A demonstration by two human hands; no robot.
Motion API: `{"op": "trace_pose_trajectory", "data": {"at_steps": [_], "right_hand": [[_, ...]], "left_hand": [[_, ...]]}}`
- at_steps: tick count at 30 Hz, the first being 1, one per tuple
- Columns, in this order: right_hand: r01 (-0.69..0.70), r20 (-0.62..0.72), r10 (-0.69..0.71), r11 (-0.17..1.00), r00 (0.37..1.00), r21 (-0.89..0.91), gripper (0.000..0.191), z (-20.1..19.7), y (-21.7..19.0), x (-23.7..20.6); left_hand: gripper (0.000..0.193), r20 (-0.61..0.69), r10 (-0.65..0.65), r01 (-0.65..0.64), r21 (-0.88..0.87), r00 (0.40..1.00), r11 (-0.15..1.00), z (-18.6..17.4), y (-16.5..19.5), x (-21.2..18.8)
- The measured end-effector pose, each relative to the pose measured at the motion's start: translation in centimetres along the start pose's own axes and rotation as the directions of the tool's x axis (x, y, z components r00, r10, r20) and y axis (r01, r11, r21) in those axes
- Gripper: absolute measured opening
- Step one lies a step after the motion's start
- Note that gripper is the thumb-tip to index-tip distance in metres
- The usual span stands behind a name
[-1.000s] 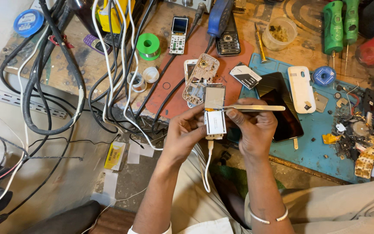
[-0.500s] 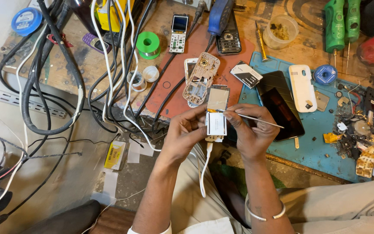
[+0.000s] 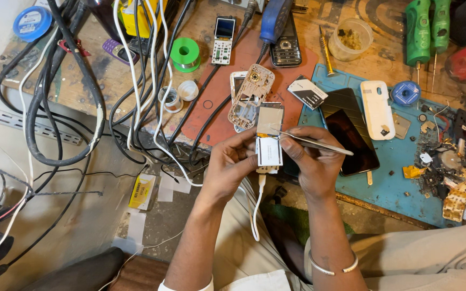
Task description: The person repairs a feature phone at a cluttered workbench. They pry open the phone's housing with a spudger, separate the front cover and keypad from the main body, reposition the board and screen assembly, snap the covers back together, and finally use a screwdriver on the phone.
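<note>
My left hand [image 3: 232, 166] grips a small opened phone board [image 3: 269, 137] with a silver shield and a white panel, held upright over the bench edge. A white cable [image 3: 256, 207] hangs from its lower end. My right hand [image 3: 311, 161] holds metal tweezers [image 3: 311, 141], their tip resting on the board near its middle. Just beyond lies a stripped phone frame [image 3: 250, 98] on a red mat [image 3: 223, 116].
A blue mat [image 3: 395, 183] carries a black phone [image 3: 351, 134], a white back cover [image 3: 377, 109] and scrap parts [image 3: 449, 167]. Tangled cables [image 3: 82, 91], a green solder spool [image 3: 185, 54], keypad phones [image 3: 223, 40] and green screwdrivers [image 3: 419, 32] crowd the wooden bench.
The tweezers have swung from lying flat above the board to pointing down at its middle. Both hands and the board have stayed at the bench edge.
</note>
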State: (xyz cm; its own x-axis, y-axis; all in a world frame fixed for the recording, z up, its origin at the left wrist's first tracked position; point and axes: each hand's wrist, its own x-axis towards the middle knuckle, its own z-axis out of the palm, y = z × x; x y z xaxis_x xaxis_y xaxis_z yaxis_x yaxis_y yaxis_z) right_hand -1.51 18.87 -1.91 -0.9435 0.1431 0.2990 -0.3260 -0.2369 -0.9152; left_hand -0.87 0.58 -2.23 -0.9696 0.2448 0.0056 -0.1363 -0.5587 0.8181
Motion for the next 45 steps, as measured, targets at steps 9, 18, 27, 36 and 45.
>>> {"op": "trace_pose_trajectory", "data": {"at_steps": [9, 18, 27, 36, 45], "right_hand": [[0.107, 0.105, -0.09, 0.978, 0.99, -0.177, 0.02, 0.6, -0.5, 0.2], [-0.038, -0.003, 0.038, 0.997, 0.999, -0.071, 0.021, 0.3, 0.4, -0.1], [-0.054, -0.013, 0.053, 0.996, 0.999, -0.069, 0.02, 0.6, 0.4, -0.2], [-0.039, 0.022, 0.039, 0.999, 0.999, -0.028, 0.018, 0.8, 0.3, 0.0], [-0.06, 0.01, 0.061, 0.998, 0.998, -0.025, 0.02, -0.1, 0.6, -0.1]], "left_hand": [[0.059, -0.023, 0.015, -0.012, 0.117, 1.0, 0.993, -0.4, -1.7, 0.0], [0.058, -0.026, 0.009, -0.006, 0.094, 1.0, 0.996, -0.6, -1.9, 0.0], [0.058, -0.016, 0.023, -0.021, 0.087, 1.0, 0.996, -0.8, -2.1, 0.0], [0.058, -0.003, 0.039, -0.038, 0.119, 0.999, 0.992, -0.7, -2.1, 0.0], [0.055, 0.006, 0.012, -0.012, 0.072, 1.0, 0.997, -0.4, -1.3, -0.1]]}}
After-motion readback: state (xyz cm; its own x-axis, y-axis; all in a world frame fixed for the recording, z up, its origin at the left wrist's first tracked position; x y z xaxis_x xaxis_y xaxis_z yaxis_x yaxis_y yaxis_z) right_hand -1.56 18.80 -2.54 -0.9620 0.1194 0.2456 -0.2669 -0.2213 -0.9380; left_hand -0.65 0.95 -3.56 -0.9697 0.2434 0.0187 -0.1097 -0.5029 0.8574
